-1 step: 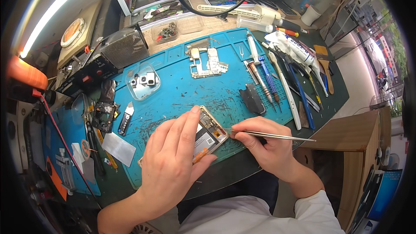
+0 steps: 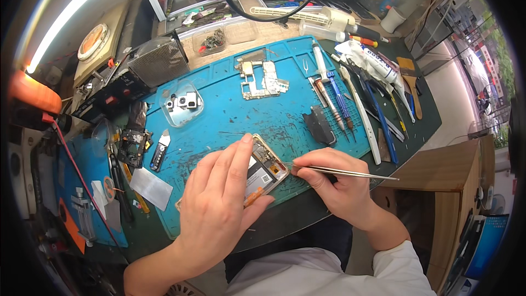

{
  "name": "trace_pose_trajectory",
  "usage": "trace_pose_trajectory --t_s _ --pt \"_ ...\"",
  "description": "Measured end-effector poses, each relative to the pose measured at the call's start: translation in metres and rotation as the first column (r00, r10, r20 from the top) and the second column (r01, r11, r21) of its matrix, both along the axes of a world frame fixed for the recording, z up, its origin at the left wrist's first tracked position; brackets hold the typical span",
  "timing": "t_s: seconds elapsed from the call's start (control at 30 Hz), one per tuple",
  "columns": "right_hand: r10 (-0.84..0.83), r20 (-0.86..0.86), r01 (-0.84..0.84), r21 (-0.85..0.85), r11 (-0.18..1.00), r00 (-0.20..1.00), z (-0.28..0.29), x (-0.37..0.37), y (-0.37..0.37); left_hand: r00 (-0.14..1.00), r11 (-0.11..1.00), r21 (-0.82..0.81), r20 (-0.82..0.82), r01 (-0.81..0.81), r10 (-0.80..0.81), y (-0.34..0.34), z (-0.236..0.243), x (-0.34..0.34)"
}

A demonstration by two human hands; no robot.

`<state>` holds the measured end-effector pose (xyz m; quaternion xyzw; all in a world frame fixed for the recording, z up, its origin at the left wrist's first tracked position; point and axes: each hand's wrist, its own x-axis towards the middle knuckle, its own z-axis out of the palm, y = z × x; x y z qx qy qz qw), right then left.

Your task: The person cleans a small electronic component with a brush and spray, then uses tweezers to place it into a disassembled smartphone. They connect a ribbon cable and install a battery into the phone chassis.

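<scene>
An opened smartphone (image 2: 266, 181) lies tilted on the blue mat, its dark battery and gold-coloured frame showing. My left hand (image 2: 216, 200) rests across it, fingers over the far side and thumb along the near edge, holding it; much of the phone is hidden beneath. In my right hand (image 2: 342, 189) metal tweezers (image 2: 361, 174) are pinched between thumb and fingers. Their points reach the phone's right end, by the inner edge of the frame. What the points touch is too small to tell.
The blue work mat (image 2: 219, 115) bears a circuit board (image 2: 263, 79), a clear tray of camera modules (image 2: 183, 104) and a black part (image 2: 319, 125). Screwdrivers (image 2: 341, 98), brushes and other tools lie to the right. A utility knife (image 2: 160, 151) and a silvery plate (image 2: 150, 187) lie left.
</scene>
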<state>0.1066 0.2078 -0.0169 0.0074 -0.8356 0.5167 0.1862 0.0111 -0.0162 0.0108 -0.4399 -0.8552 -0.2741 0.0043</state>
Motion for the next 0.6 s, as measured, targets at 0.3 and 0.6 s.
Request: trace_pose_trajectory --t_s 0.3,0.6 --pt "-0.133 -0.049 0.12 -0.202 0.972 0.99 0.011 0.013 0.017 0.997 0.997 0.013 -0.027 0.073 -0.073 0.002 0.003 -0.006" --pt "-0.121 -0.248 0.273 0.785 0.557 0.961 0.022 -0.011 0.085 0.988 0.988 -0.041 -0.041 0.148 -0.15 -0.006 0.015 -0.018"
